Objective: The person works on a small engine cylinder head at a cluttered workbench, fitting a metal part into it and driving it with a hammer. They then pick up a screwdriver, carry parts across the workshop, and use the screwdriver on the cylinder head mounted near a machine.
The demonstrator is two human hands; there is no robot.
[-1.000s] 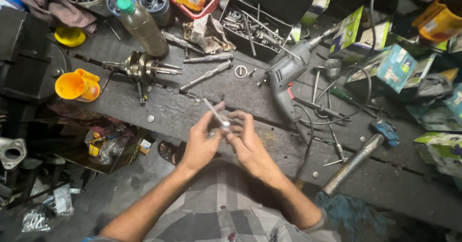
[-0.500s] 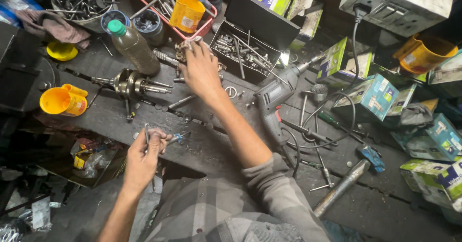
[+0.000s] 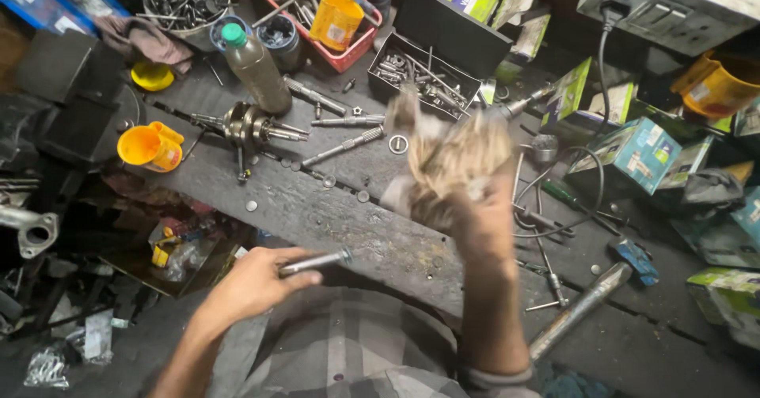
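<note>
Two hands are over a dark, messy worktop point(image 3: 332, 208). The left hand point(image 3: 253, 283) is low, near the person's checked shirt, and its fingers are curled tight around a thin metal rod point(image 3: 315, 262). The rod pokes out to the right, over the near edge of the worktop. The right hand point(image 3: 455, 164) is lifted high and is very blurry. I cannot tell if it is open or closed, or if it holds anything.

Just behind the right hand lies a grey drill point(image 3: 522, 105) with a black cord. A round washer point(image 3: 398, 144) and a long bolt point(image 3: 342, 146) lie on the worktop to the left of that hand. Further left sits a metal crank part point(image 3: 245, 126), and a brown bottle with a green cap point(image 3: 255, 67) stands behind it. An orange cup point(image 3: 149, 147) lies on its side at the left end. A black box of screws point(image 3: 419, 77) sits open at the back, next to a red basket point(image 3: 348, 50). A hammer point(image 3: 586, 303) lies to the right, near the edge.
</note>
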